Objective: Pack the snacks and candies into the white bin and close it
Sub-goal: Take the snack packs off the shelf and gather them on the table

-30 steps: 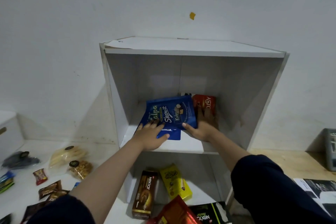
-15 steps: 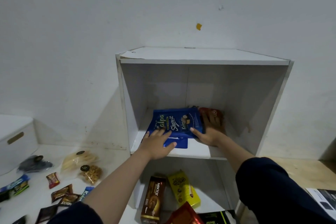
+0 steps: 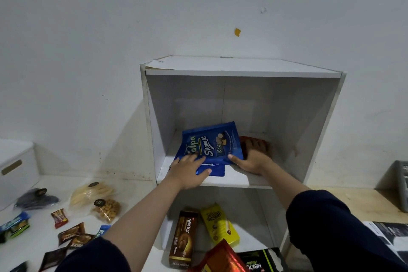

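Observation:
A blue Kalpa snack pouch (image 3: 212,142) lies tilted on the upper shelf of a white cabinet (image 3: 240,72), over a second blue pack (image 3: 215,171). My left hand (image 3: 188,171) rests flat on the pouch's lower left, fingers spread. My right hand (image 3: 251,161) grips the pouch's right edge, thumb on top, and covers most of a red-brown pack (image 3: 254,143) behind it. The white bin (image 3: 15,168) with a brown handle slot stands at the far left, lid on.
The lower shelf holds a brown Nextar box (image 3: 183,238), a yellow pack (image 3: 219,225), a red pack (image 3: 223,258) and a black Nextar pack (image 3: 262,260). Loose bags of nuts (image 3: 107,208), crackers (image 3: 92,192) and several small candies (image 3: 59,217) lie on the white surface. A grey crate (image 3: 400,185) stands right.
The view has shifted left and up, so the cabinet sits lower right and the bin has come into view. The blue pouch and red pack lie flatter; both hands stay on the pouch.

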Demonstrator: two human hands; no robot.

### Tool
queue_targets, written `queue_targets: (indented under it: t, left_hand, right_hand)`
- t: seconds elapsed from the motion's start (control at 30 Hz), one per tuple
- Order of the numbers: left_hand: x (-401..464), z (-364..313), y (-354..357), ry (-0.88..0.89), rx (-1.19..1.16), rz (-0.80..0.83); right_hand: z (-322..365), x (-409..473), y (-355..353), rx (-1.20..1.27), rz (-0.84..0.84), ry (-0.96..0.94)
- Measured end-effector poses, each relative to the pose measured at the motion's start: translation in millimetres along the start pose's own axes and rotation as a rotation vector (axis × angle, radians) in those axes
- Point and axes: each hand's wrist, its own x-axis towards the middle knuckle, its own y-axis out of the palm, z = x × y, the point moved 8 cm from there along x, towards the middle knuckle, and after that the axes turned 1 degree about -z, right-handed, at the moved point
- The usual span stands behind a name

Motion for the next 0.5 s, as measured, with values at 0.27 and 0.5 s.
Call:
queue_targets:
  t: [0.27,0.5]
  left_hand:
    - [-22,-2,2,0.045,0.036,0.006]
    - [-45,2,2,0.164,0.18,-0.01]
  right_hand:
    - [6,-32,-5,-0.134,-0.073,0.012]
    - [8,-58,-2,-0.257,-0.088,0.033]
